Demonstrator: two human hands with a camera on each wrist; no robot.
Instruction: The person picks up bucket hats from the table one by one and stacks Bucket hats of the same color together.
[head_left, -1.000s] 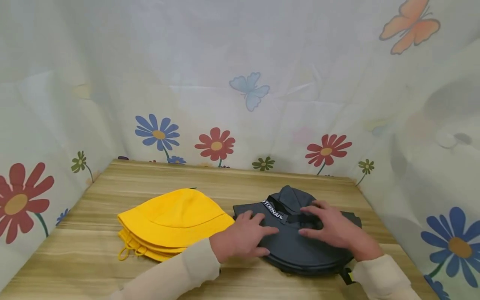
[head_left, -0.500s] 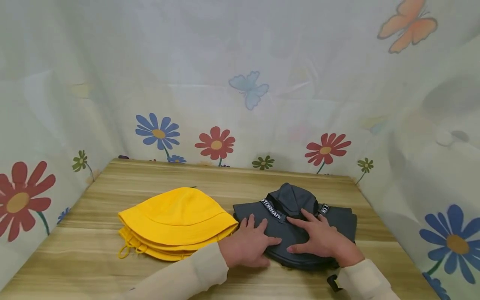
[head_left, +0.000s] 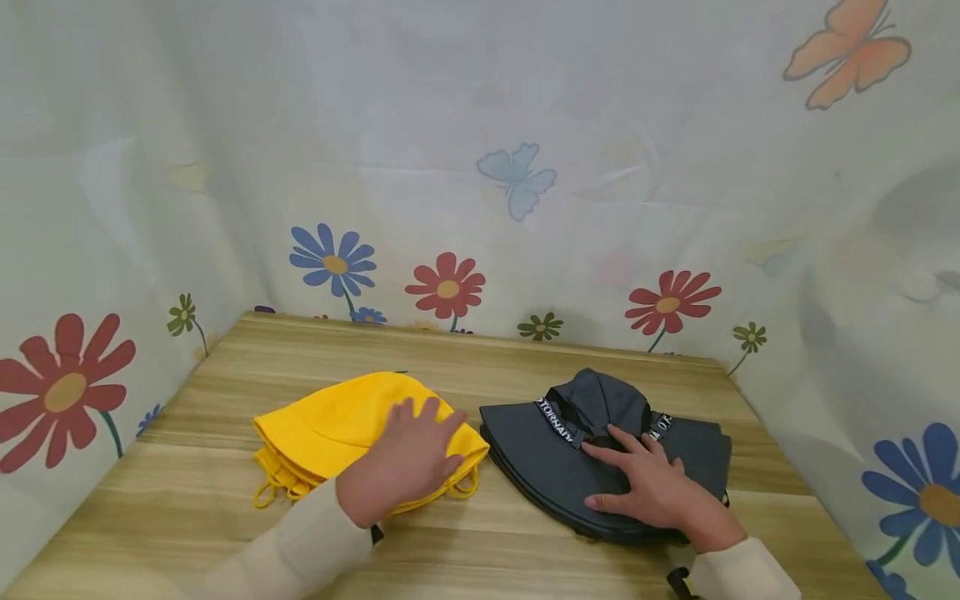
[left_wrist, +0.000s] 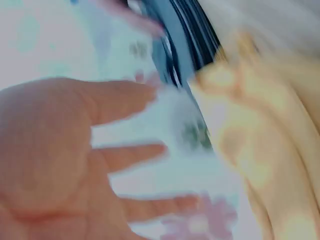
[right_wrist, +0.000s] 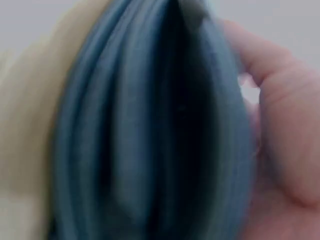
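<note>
On the left of the table, in the head view, lies a stack of yellow bucket hats [head_left: 322, 429] with thin cord loops at the brim. My left hand [head_left: 401, 458] is over its right side, fingers spread. The left wrist view shows a gap between these fingers [left_wrist: 135, 157] and the yellow fabric [left_wrist: 265, 145]. A stack of dark grey hats [head_left: 540, 458], with white-lettered black bands, sits on the right. My right hand [head_left: 652, 483] rests on the top brim, fingers spread. From the right wrist, several layered dark brims [right_wrist: 135, 145] appear beside my thumb [right_wrist: 295, 125].
Both stacks lie on a wood-grain table [head_left: 450, 550]. A pale curtain [head_left: 375, 125] printed with flowers and butterflies surrounds it at the back and both sides. A narrow strip of tabletop separates the two stacks. A dark strap end [head_left: 678, 581] shows by the right cuff.
My left hand has moved left from the dark hats to over the yellow stack. My right hand has come inward and down onto the dark brim, off the hat's crown and band.
</note>
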